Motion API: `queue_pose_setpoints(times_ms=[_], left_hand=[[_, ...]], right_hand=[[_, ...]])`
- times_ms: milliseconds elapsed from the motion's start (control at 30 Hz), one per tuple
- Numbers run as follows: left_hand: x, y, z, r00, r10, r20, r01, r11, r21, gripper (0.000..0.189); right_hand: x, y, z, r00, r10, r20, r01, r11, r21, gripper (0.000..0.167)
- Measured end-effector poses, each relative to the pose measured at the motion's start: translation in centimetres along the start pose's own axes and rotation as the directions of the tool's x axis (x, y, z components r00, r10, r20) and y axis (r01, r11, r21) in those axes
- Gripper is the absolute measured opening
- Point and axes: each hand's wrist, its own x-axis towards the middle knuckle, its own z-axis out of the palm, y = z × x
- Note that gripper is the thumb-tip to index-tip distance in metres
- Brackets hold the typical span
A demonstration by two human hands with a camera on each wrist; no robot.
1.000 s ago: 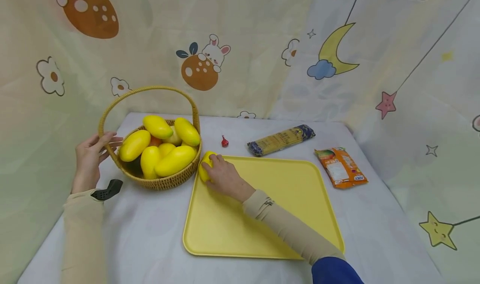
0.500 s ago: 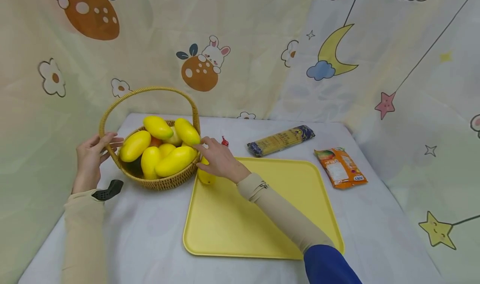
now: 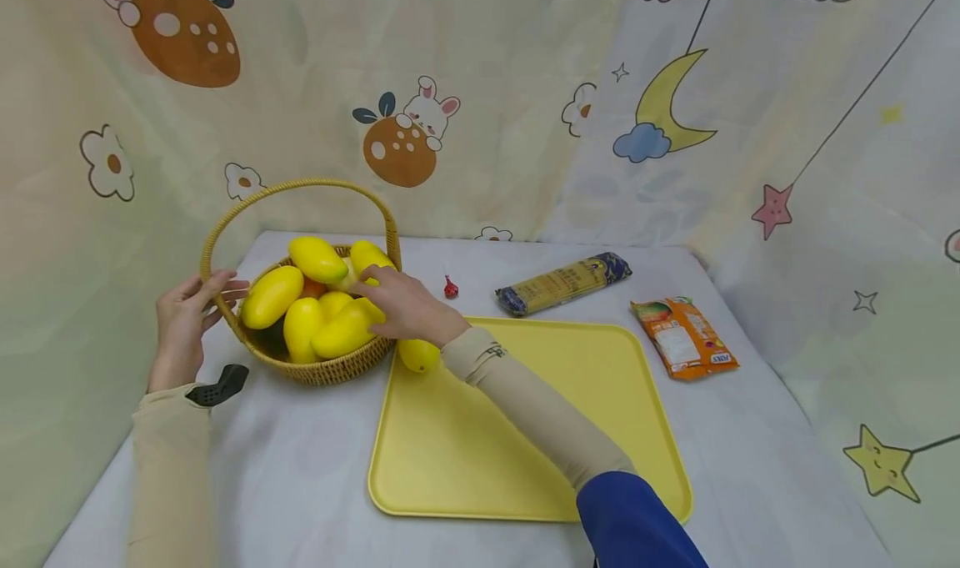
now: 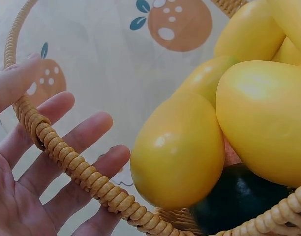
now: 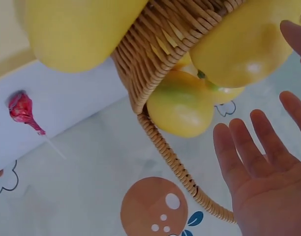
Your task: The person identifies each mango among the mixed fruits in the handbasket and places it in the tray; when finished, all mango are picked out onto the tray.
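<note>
A wicker basket [image 3: 330, 374] with a tall arched handle stands at the left, heaped with several yellow mangoes [image 3: 303, 330]. My left hand [image 3: 180, 322] is at the basket's left side, its spread fingers touching the foot of the handle [image 4: 72, 157]. Over the basket's right rim reaches my right hand [image 3: 408, 305], fingers extended above the mangoes and holding nothing. One mango [image 3: 417, 355] lies at the upper left corner of the yellow tray [image 3: 525, 418], partly hidden by the right hand. Inside the basket a dark green, glossy item [image 4: 239, 196] shows under the mangoes.
Behind the tray lie a red-wrapped lollipop [image 5: 22, 107] and a long pack of what looks like dried noodles [image 3: 564, 284]. An orange snack packet [image 3: 684, 339] sits right of the tray. A patterned cloth [image 3: 510, 134] hangs behind the table.
My right hand has let go of the mango on the tray and moved left and up over the basket. The left hand stays at the handle.
</note>
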Motion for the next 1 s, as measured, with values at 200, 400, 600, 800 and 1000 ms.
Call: queue_pose_setpoints(times_ms=[200,400,600,800,1000], left_hand=[[0.1,0.1,-0.1,1.0,-0.009,0.008,0.009,1.0,0.009,0.045],[0.0,0.0,0.0,1.0,0.002,0.011,-0.001,1.0,-0.014,0.042],[0.0,-0.2,-0.1,1.0,0.003,0.017,-0.003,1.0,0.011,0.042],[0.1,-0.2,-0.1,1.0,-0.003,0.012,0.003,1.0,0.029,0.042],[0.1,-0.1,-0.1,1.0,-0.013,-0.001,0.013,1.0,0.023,0.048]], right_hand=[[0.9,-0.3,0.1,0.998,-0.05,0.037,0.049,0.998,0.029,0.058],[1.5,-0.5,0.2,0.994,-0.047,0.1,0.045,0.999,0.02,0.06],[1.8,-0.6,0.9,0.987,-0.065,0.146,0.059,0.997,0.044,0.062],[1.7,-0.7,1.4,0.985,-0.095,0.145,0.089,0.995,0.045,0.061],[1.7,-0.9,1.3,0.984,-0.119,0.135,0.116,0.993,0.029,0.058]])
